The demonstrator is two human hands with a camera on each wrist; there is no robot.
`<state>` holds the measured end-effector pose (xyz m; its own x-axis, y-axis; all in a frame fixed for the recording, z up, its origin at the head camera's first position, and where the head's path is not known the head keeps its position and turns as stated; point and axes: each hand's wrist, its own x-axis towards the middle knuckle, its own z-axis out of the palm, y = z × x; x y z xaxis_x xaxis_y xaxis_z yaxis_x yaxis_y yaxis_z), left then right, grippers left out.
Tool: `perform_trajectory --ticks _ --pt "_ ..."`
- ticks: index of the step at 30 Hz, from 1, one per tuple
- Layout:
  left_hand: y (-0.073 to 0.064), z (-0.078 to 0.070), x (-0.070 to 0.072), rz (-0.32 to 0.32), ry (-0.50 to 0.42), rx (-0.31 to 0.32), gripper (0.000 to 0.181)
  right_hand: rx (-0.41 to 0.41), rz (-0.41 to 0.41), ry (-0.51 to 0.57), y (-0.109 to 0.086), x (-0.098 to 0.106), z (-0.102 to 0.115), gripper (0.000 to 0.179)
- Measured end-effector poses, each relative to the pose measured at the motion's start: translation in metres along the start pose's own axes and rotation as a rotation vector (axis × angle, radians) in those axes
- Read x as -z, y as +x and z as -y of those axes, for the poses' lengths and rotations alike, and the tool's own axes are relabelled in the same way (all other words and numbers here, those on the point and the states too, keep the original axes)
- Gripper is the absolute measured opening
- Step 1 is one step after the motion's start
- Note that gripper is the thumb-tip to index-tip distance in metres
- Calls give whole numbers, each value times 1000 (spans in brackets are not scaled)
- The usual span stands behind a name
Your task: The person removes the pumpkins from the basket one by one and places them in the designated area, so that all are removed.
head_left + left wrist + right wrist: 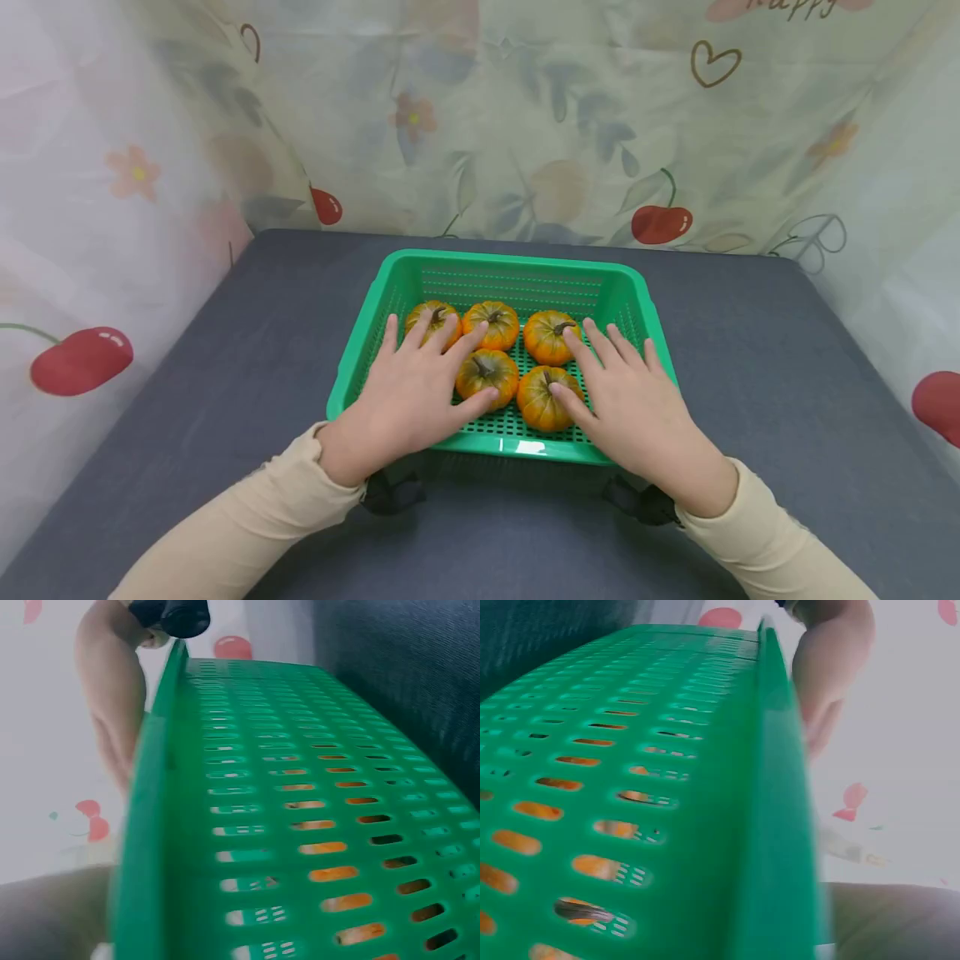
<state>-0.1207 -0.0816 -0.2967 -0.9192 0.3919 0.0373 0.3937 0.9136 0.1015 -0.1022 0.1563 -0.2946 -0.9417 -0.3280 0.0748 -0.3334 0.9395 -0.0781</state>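
Note:
Several small orange-and-green pumpkins [487, 377] with dark stems sit in a green plastic basket [517, 447]. My left hand [416, 387] is spread, palm down, over the basket's left side, its fingers overlapping the pumpkins there in the head view. Over the right side, my right hand [633, 400] is likewise spread, with its thumb and index finger across the two right-hand pumpkins. Neither hand grips anything. Both wrist views look at the slotted outside of the basket's front wall [247, 787], where orange patches show through the slots.
The basket stands on a dark grey table [225, 333]. A pale curtain [487, 125] printed with cherries, leaves and flowers closes off the back and both sides. Black straps [393, 492] circle the wrists, below beige sleeves [255, 508].

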Motion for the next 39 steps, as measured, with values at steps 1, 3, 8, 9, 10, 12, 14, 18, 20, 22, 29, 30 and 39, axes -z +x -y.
perform_trajectory --ticks 1,3,8,9,10,12,14,18,20,22,29,30,39 --pt "0 0 2 20 -7 -7 71 1 7 7 -1 1 0 63" --pt "-2 1 6 55 -29 -24 67 3 29 20 -2 5 -1 60" --pt "-7 5 18 139 -132 -49 62 6 76 61 -5 12 -5 56" --pt "-8 7 21 154 -162 -46 61 5 79 73 -6 14 -6 55" --pt "-9 9 25 170 -188 -43 61 3 82 86 -7 16 -7 55" --pt "-11 15 33 189 -249 -35 60 0 78 118 -10 20 -9 54" --pt "-14 22 41 184 -299 -32 57 1 63 149 -12 25 -11 53" --pt "-19 41 55 138 -398 -37 53 2 12 209 -17 35 -17 50" --pt "-22 50 62 116 -449 -37 51 2 -18 246 -20 40 -20 49" --pt "-24 60 70 103 -519 -27 49 12 -61 286 -23 44 -22 47" --pt "-27 97 85 -10 -791 -53 40 78 -284 431 -27 46 -29 40" --pt "-26 102 84 -30 -832 -49 39 84 -315 450 -27 45 -29 41" --pt "-4 138 62 -193 -1220 117 38 90 -336 602 -16 23 -29 53"
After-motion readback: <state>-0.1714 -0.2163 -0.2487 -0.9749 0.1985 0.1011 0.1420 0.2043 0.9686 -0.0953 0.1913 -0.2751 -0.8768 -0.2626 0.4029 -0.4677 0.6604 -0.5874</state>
